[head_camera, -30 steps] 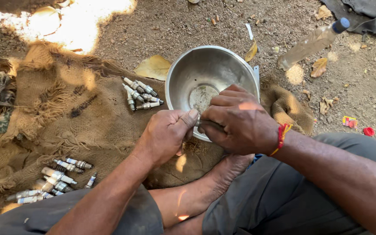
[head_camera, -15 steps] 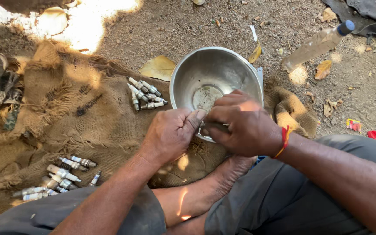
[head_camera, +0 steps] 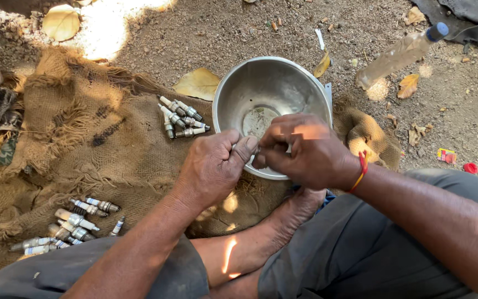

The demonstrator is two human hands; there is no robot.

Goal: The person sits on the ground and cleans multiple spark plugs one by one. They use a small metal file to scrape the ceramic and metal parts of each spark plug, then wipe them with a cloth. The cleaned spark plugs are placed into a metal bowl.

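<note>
1. Pinching a small metal piece, most likely a spark plug [head_camera: 254, 150], between my two hands, I have it right over the near rim of the steel bowl [head_camera: 239, 94]. My left hand [head_camera: 214, 166] is closed on it with thumb and forefinger; my right hand [head_camera: 302, 149] is curled shut against it from the other side. Only a sliver of the piece shows between my fingertips.
2. Its long axis seems to run roughly left to right, from one grip into the other, though my fingers hide too much to be sure. Both hands touch it, so neither is nearer.
3. The bowl lies directly beyond and beneath the grip, open and shallow, nothing between it and my hands.
4. To the left of the bowl, just beside its wall, a small cluster of spark plugs [head_camera: 181, 117] rests on the burlap sack [head_camera: 84, 144], nearer my left hand.
5. A second pile of spark plugs [head_camera: 67, 224] lies well apart, by my left knee on the same sack.
6. My bare foot [head_camera: 297, 207] sits under my right hand, touching the bowl's near edge.
7. Farther out on the dirt ground [head_camera: 233, 27] are dry leaves [head_camera: 197, 84] and a clear plastic bottle [head_camera: 399, 52] with a blue cap, well clear of my hands.
</note>
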